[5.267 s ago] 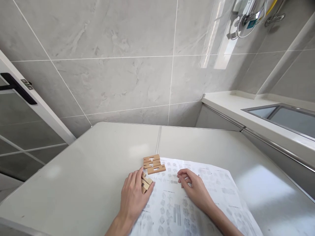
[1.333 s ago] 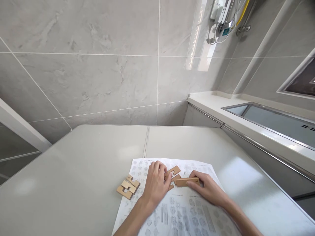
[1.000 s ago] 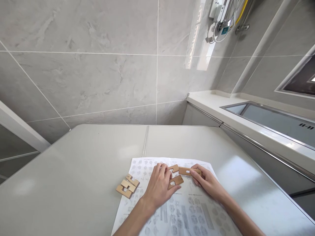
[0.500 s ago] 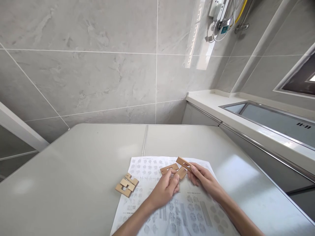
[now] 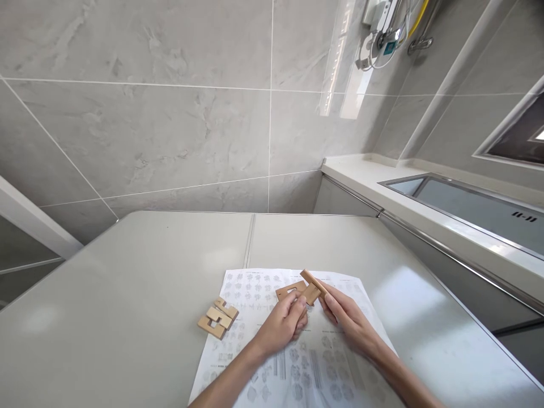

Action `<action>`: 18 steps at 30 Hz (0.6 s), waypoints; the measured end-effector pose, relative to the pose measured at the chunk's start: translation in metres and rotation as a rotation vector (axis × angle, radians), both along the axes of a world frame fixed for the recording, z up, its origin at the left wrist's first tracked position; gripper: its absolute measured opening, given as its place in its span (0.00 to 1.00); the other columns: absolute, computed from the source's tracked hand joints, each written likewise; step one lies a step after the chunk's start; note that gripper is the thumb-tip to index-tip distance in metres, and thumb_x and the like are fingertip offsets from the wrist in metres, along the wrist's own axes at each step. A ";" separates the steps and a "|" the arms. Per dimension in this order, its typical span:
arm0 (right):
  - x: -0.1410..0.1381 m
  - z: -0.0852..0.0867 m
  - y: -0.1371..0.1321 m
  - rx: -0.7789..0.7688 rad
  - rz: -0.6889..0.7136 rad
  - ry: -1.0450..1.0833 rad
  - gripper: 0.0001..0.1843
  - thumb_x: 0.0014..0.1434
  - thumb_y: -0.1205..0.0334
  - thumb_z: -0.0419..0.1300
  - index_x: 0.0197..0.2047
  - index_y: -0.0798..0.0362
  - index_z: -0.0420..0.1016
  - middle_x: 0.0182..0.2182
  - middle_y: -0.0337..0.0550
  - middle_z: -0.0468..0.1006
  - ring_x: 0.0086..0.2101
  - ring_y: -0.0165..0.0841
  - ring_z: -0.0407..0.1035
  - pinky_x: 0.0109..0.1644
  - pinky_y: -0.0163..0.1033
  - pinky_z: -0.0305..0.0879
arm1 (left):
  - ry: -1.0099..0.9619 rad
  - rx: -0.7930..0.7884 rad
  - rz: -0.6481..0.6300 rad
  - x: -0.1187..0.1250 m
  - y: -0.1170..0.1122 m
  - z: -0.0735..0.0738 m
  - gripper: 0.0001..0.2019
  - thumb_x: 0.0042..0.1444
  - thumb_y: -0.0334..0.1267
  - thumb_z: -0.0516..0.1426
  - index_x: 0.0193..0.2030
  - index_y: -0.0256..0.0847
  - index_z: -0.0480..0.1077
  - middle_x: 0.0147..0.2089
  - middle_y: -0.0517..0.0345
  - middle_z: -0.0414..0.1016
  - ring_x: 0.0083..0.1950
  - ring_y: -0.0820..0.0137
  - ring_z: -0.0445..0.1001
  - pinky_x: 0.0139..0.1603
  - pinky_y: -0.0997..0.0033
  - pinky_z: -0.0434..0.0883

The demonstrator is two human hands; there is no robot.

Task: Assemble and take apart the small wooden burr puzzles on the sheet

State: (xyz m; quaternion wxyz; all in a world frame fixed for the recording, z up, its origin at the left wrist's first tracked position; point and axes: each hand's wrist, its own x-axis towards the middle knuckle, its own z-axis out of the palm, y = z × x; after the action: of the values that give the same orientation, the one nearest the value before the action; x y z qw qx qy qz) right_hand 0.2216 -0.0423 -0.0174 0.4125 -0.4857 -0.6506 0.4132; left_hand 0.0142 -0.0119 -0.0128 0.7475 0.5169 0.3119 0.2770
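Note:
My left hand (image 5: 281, 320) is closed on a flat wooden puzzle piece (image 5: 311, 293), whose free end points up and to the right. In my right hand (image 5: 346, 317), thumb and fingers pinch a longer wooden bar (image 5: 313, 281), turned edge-on. The two pieces meet just above the paper; whether one end sits inside the other's slot cannot be made out. Behind my left fingers lies a slotted wooden piece (image 5: 284, 291), partly hidden by the hand. Under both hands spreads a printed instruction sheet (image 5: 250, 340) with rows of small puzzle drawings.
Several notched wooden pieces (image 5: 218, 318) lie together at the sheet's left edge. The pale folding table (image 5: 127, 306) has a seam across it. At the right stand a white counter (image 5: 352, 170) and a sink (image 5: 467, 209). A grey tiled wall (image 5: 178, 136) rises behind.
My right hand has turned its bar from showing its slotted face to edge-on and brought it against the left-hand piece. My left hand keeps its grip, nearly still.

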 end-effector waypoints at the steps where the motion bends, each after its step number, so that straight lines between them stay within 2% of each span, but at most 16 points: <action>1: 0.001 -0.001 0.000 0.044 -0.008 -0.042 0.29 0.77 0.43 0.46 0.76 0.39 0.65 0.52 0.47 0.83 0.48 0.46 0.77 0.58 0.50 0.72 | 0.015 0.008 0.004 0.000 0.000 0.000 0.24 0.67 0.65 0.56 0.43 0.44 0.62 0.26 0.71 0.57 0.23 0.78 0.48 0.24 0.72 0.50; 3: 0.004 -0.006 0.000 0.119 -0.018 -0.120 0.29 0.77 0.46 0.48 0.76 0.39 0.64 0.65 0.46 0.76 0.61 0.49 0.71 0.67 0.53 0.67 | 0.047 0.028 0.005 0.000 -0.001 0.001 0.24 0.67 0.65 0.56 0.43 0.44 0.63 0.26 0.70 0.56 0.23 0.77 0.49 0.24 0.72 0.51; 5: 0.006 -0.010 0.000 0.158 -0.028 -0.176 0.28 0.78 0.49 0.48 0.76 0.39 0.63 0.70 0.44 0.72 0.66 0.49 0.68 0.68 0.53 0.66 | 0.066 0.048 0.004 0.000 -0.001 0.001 0.24 0.68 0.66 0.55 0.43 0.44 0.63 0.26 0.70 0.56 0.24 0.76 0.50 0.25 0.71 0.51; 10: 0.008 -0.014 -0.003 0.198 -0.028 -0.238 0.28 0.78 0.54 0.47 0.78 0.39 0.61 0.70 0.43 0.71 0.66 0.48 0.69 0.68 0.53 0.69 | 0.080 0.070 -0.014 -0.001 0.000 -0.001 0.24 0.69 0.66 0.54 0.42 0.44 0.61 0.27 0.70 0.56 0.24 0.76 0.52 0.25 0.72 0.53; 18: 0.011 -0.017 -0.004 0.250 -0.003 -0.336 0.29 0.79 0.56 0.45 0.79 0.40 0.56 0.67 0.46 0.75 0.64 0.46 0.72 0.62 0.49 0.75 | 0.089 0.065 -0.055 -0.002 0.002 -0.005 0.23 0.70 0.64 0.53 0.43 0.44 0.60 0.27 0.71 0.56 0.24 0.77 0.51 0.24 0.73 0.52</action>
State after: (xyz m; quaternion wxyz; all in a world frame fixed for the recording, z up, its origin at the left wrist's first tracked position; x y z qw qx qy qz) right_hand 0.2330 -0.0466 -0.0348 0.3557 -0.4937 -0.7558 0.2420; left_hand 0.0118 -0.0101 -0.0178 0.7230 0.5610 0.3216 0.2432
